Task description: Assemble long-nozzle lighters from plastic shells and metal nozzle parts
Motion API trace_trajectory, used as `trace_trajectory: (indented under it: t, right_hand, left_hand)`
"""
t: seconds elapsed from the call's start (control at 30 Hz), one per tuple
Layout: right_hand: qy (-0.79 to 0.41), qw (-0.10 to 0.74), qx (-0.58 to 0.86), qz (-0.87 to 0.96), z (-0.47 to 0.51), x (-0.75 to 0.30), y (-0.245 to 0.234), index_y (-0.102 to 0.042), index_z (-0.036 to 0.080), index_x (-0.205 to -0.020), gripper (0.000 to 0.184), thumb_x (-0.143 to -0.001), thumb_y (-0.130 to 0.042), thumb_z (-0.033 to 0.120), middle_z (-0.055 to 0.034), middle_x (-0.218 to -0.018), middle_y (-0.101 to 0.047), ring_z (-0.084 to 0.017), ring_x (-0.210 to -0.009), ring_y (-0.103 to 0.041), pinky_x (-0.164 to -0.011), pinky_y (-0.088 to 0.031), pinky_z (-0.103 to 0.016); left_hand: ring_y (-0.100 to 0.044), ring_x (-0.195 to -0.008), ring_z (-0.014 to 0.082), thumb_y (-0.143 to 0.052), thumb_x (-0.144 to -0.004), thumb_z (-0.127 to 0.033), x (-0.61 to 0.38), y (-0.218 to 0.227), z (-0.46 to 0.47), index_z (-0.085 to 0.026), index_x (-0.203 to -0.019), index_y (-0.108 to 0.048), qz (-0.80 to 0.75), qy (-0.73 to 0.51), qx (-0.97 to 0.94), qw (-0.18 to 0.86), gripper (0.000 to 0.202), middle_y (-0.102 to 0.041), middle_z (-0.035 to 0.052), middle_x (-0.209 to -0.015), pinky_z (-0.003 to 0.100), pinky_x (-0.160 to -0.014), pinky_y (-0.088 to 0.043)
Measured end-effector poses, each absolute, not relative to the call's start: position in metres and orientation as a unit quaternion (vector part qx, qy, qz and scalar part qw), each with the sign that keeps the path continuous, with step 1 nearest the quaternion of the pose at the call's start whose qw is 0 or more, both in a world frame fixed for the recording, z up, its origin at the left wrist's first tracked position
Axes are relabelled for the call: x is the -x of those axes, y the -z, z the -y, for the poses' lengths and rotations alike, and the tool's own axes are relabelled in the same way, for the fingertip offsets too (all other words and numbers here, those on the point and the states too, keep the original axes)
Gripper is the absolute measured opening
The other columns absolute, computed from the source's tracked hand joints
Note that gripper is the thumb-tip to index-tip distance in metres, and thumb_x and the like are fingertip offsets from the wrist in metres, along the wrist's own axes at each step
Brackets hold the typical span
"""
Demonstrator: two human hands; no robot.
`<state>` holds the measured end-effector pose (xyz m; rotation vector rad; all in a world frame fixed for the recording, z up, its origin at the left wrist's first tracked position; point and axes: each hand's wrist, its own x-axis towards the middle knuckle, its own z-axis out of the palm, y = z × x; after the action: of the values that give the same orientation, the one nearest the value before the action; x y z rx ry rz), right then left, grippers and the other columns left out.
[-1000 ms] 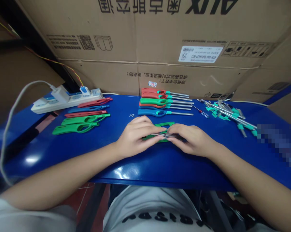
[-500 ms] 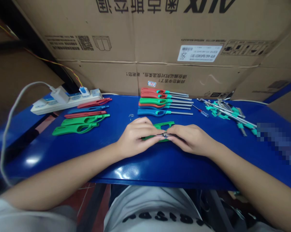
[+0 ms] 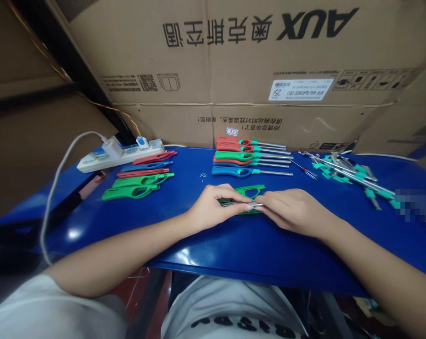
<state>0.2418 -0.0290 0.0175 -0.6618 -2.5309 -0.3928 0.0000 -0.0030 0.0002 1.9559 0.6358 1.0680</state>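
My left hand [image 3: 213, 209] pinches a slim silvery metal piece [image 3: 257, 204] with thin wire-like strands running into the palm. At the piece's other end, the fingertips of my right hand [image 3: 294, 211] are closed on it. Its exact kind is hidden by the fingers. Behind and below the fingers is a green lighter handle shell [image 3: 250, 189] on the blue table, partly covered by the hands. Farther back lies a row of long-nosed lighters, including a blue lighter [image 3: 230, 171] and a green lighter [image 3: 230, 155], each with a metal tube.
Red, blue and green handle shells [image 3: 128, 192] lie at the left, in front of a white power strip [image 3: 128, 155]. Metal tubes and teal parts [image 3: 354, 174] are heaped at the right, near a small screwdriver [image 3: 307, 171]. A cardboard box [image 3: 241, 61] stands behind the blue table [image 3: 262, 256].
The view has shifted, so the scene sits lower and farther right. Both hands remain together over the green shell; more of the silvery piece now shows between the fingers.
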Motion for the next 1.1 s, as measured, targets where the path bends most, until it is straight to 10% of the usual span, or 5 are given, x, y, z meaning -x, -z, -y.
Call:
trace_trajectory:
  t: [0.43, 1.1]
  right_hand:
    - [0.004, 0.119, 0.417, 0.901, 0.016, -0.257, -0.021, -0.060, 0.022, -0.102, 0.023, -0.103, -0.046, 0.040, -0.0006, -0.075, -0.071, -0.018, -0.063, -0.067, -0.055, -0.034, -0.027]
    - [0.086, 0.215, 0.480, 0.846, 0.013, -0.263, -0.028, -0.046, 0.021, -0.055, 0.057, -0.093, -0.049, 0.064, -0.0025, -0.054, -0.059, -0.016, -0.054, -0.054, -0.051, -0.023, -0.028]
  left_hand:
    - [-0.070, -0.081, 0.0160, -0.076, -0.084, -0.030, -0.002, 0.006, 0.000, -0.013, -0.130, -0.067, -0.308, -0.344, -0.774, 0.432, 0.050, -0.077, 0.0059, -0.093, 0.028, -0.082, -0.056]
    - [-0.066, -0.073, 0.0146, -0.064, -0.094, -0.039, 0.001, 0.006, -0.007, -0.014, -0.097, -0.078, -0.307, -0.326, -0.818, 0.361, 0.028, -0.077, 0.0066, -0.086, 0.023, -0.066, -0.049]
